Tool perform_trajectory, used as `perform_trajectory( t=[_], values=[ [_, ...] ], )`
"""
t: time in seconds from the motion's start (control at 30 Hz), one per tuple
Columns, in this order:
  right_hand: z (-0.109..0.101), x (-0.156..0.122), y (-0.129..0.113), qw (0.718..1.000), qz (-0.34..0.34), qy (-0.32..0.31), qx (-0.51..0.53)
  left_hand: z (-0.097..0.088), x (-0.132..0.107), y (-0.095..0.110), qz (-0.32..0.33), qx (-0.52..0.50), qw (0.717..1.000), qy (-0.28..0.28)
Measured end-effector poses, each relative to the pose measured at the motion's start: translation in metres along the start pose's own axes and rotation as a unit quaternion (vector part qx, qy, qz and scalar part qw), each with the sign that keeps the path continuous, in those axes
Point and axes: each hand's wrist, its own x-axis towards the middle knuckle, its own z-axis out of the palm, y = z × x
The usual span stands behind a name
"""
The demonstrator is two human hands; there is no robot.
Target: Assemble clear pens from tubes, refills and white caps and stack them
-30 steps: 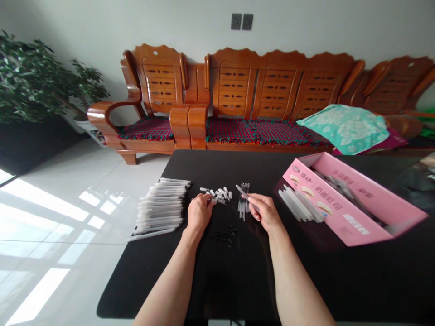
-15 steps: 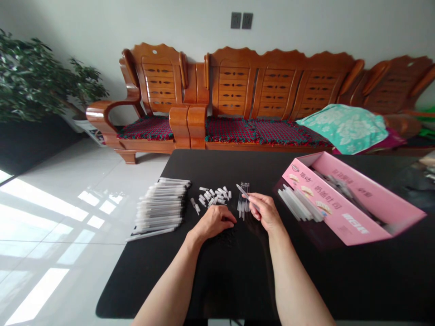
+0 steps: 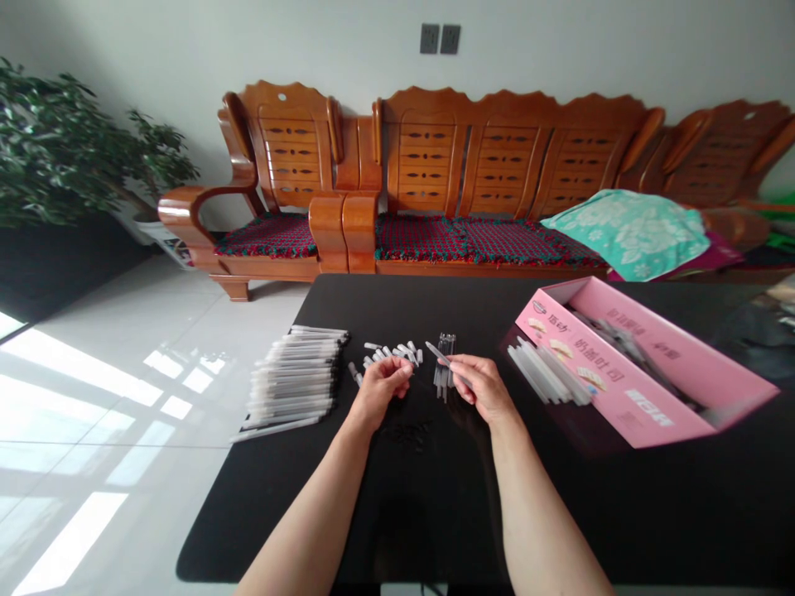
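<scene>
Pen barrel (image 3: 439,354) slants from the right hand (image 3: 483,387), near white caps (image 3: 411,348).

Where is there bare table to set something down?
The table is bare between the right forearm and pink box, and along its far edge beyond the white caps. Crowded: around the left hand, with caps and black pieces, and among the pale tubes.

1. The pale wall (image 3: 534,50) is fitted with two dark sockets (image 3: 429,38).
2. A wooden chair (image 3: 296,153) and bench (image 3: 428,157) are ranged along it, their seats covered by red-and-green mats (image 3: 416,237).
3. A turquoise cloth (image 3: 633,236) is laid toward the bench's right end.
4. At left, a plant (image 3: 50,153) is seen.
5. The pale tiled floor (image 3: 158,319) is streaked with bright sunlight (image 3: 68,538).
6. A black table (image 3: 273,513) is placed before the bench.
</scene>
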Motion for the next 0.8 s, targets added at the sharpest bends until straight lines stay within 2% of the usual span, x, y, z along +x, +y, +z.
perform_trajectory(
  t=[0.1, 0.2, 0.33, 0.8],
  values=[
    [0.003, -0.001, -0.001, 0.999, -0.008, -0.047, -0.014, -0.002, 0.002, 0.003, -0.033, -0.157, 0.987, 0.029],
    [0.006, -0.003, -0.002, 0.996, -0.005, -0.08, -0.028, -0.004, 0.003, 0.006, -0.035, -0.209, 0.976, 0.05],
    [0.009, -0.005, -0.001, 0.994, 0.001, -0.099, -0.047, -0.005, 0.004, 0.006, -0.025, -0.205, 0.976, 0.064],
    [0.01, -0.004, -0.001, 0.992, -0.004, -0.104, -0.078, 0.001, 0.005, 0.003, -0.012, -0.19, 0.979, 0.071]
  ],
)
